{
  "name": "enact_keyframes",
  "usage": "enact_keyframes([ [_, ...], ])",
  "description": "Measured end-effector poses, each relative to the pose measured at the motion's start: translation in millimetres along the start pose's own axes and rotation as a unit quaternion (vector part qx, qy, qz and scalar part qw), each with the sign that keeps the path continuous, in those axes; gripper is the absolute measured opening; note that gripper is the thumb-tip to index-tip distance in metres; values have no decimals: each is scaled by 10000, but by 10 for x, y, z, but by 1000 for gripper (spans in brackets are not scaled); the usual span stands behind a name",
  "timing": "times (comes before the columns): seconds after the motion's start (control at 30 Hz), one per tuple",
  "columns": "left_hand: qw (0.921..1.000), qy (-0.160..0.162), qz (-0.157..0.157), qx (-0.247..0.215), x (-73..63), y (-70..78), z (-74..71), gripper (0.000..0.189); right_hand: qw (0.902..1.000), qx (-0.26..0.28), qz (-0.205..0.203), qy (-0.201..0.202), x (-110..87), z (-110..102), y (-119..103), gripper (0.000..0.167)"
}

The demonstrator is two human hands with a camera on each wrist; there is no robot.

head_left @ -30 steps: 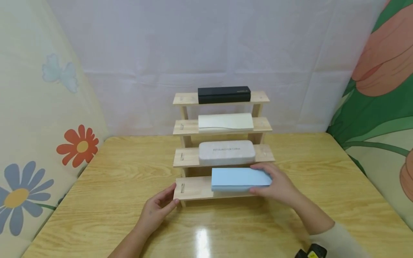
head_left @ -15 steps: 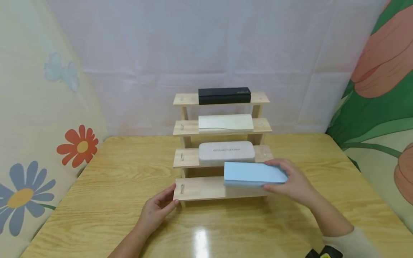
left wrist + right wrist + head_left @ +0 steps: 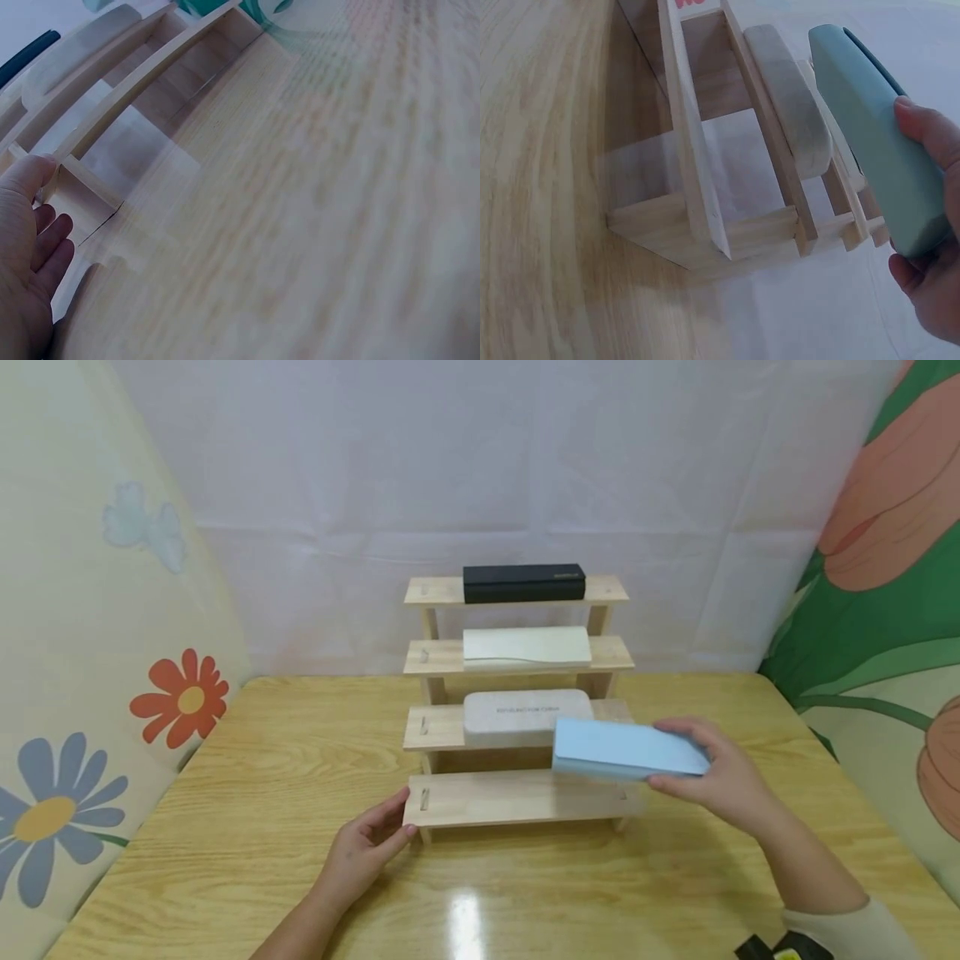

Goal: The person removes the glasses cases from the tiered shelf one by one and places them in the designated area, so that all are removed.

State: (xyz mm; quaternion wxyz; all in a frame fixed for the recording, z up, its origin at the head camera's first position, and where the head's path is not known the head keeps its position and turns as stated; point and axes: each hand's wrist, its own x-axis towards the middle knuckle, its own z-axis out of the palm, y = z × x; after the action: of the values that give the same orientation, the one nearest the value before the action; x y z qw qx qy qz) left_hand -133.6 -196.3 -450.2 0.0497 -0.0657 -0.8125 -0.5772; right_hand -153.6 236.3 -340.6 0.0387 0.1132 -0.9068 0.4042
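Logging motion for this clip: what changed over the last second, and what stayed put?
The right hand, gripping the light blue case, lifted it off the bottom shelf of the wooden rack and carried it to the right, so it now hangs clear of the shelf. The left hand stayed touching the rack's left front corner. The grey case, cream case and black case did not move.

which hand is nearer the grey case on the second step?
Right. The right hand holds the light blue case just beside the grey case; the left hand rests at the bottom step's left end, lower down.
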Motion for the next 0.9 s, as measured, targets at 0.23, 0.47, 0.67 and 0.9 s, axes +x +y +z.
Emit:
enact_keyframes([
  [0.23, 10000, -17, 11, 22, 1, -4, -2, 51, 9999, 24, 84, 124, -4, -133, 54, 67],
  [0.47, 9997, 18, 194, 155, -2, -26, -3, 50, 9992, -103, 112, 362, -24, -266, 120, 67],
  [0.67, 9996, 19, 232, 175, -7, -22, -3, 50, 9979, -236, 273, 546, -25, -366, 190, 68],
  [0.9, 9994, 49, 238, 263, -9, -26, -4, 49, 9956, -334, 465, 741, -37, -454, 309, 70],
])
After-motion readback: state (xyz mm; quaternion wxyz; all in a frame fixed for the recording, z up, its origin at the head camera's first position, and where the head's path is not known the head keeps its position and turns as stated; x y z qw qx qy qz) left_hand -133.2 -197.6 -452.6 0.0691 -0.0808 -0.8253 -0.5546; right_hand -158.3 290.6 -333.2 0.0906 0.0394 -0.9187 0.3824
